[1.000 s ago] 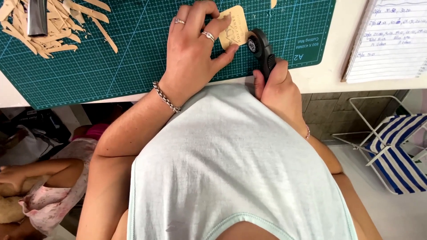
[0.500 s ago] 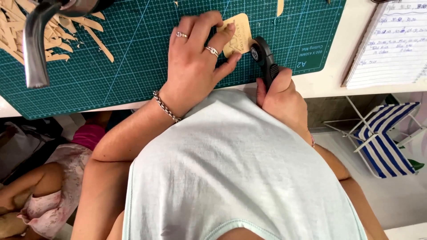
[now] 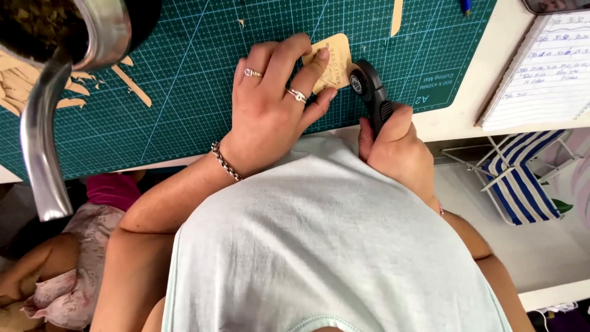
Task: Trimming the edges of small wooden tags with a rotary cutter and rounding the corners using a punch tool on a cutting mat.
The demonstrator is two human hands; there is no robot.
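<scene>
Handling: thin pale wooden tag with rounded corners (image 3: 332, 61), light, stiff, likely brittle | your left hand (image 3: 276, 104) fingertips flat on tag, pinning it to green gridded cutting mat (image 3: 184, 92) | your right hand (image 3: 396, 154) fist wrapped round black rotary cutter (image 3: 369, 92), blade at tag's edge.

Flat tan wooden piece (image 3: 335, 58), black rotary cutter (image 3: 367, 92)

The cutting mat (image 3: 184, 92) is dark green, ruled with a fine pale grid and a few diagonal lines. On it lies a small card (image 3: 335, 58) of pale tan wood colour. The rotary cutter (image 3: 369, 92) at its right is black with a grey round hub. Light tan offcuts (image 3: 132, 86) lie at the far left of the mat. The table (image 3: 485, 80) is white. A notebook (image 3: 544, 67) at the far right has white lined pages. Below, a folding chair (image 3: 522, 184) shows blue and white stripes. The shirt (image 3: 326, 246) is pale mint.
</scene>
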